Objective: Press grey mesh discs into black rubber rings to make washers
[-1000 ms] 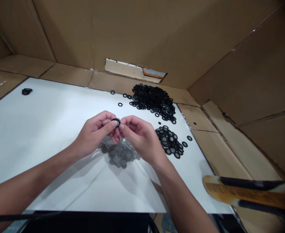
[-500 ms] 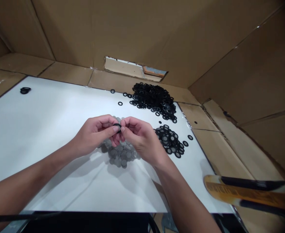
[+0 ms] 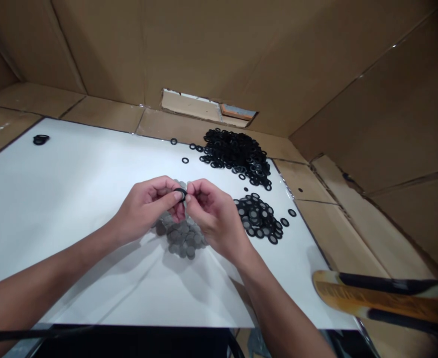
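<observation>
Between thumb and fingers, my left hand (image 3: 148, 204) pinches a black ring (image 3: 182, 190) with a grey disc showing in its middle. From the other side, the thumb and forefinger of my right hand (image 3: 215, 211) are closed on the ring's right edge. Both hands hover over a heap of small grey discs (image 3: 185, 238) on the white table. Right of my right hand lies a pile of black rings with grey discs in them (image 3: 262, 216). Part of the grey heap is hidden by my hands.
A big pile of black rings (image 3: 236, 154) lies at the back right of the white board (image 3: 92, 164), with loose rings beside it. A few rings (image 3: 40, 139) sit far left. Cardboard walls (image 3: 211, 49) surround the table. An orange-and-black object (image 3: 376, 293) juts in at right.
The hands stay almost in place around the ring. My right hand has turned slightly, and its fingers have shifted a little at the ring's edge.
</observation>
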The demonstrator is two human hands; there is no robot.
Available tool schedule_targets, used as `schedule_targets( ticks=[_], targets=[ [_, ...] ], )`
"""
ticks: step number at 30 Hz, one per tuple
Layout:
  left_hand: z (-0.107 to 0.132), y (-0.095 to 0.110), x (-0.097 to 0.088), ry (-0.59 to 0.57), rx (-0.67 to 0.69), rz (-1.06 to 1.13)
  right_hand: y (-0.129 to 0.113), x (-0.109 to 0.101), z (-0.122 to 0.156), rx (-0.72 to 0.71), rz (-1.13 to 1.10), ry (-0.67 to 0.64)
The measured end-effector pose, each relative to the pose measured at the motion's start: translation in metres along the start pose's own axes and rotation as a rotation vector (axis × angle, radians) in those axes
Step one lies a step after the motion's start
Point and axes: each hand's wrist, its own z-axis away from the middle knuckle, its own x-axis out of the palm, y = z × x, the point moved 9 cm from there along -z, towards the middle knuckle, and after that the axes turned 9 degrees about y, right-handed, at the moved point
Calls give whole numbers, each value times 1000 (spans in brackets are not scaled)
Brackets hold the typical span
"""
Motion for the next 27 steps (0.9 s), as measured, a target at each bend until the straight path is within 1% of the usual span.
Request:
schedule_targets(
  ticks=[3,6,9,12,15,18,22,27],
  targets=[
    [0,-2,-1,30,-6,11,-4,-2,0,-48,39,21],
    [0,-4,-3,47,-9,11,-5,-2,0,-55,20,23],
    [-1,-3,-4,55,4,9,-5,-3,-2,-31,-76,23],
    [-1,-3,-4,53,0,32,-2,0,-4,36,-184,-9],
    [-1,-5,-1,14,-12,94,1,6,-5,84,-274,-66],
    [0,-6,4,-38,-36,166,1,10,-4,89,-329,-94],
    [0,-8,5,-57,-57,189,1,10,-2,73,-321,-60],
    [1,-8,4,-31,-67,177,2,7,0,65,-252,-28]
  ],
)
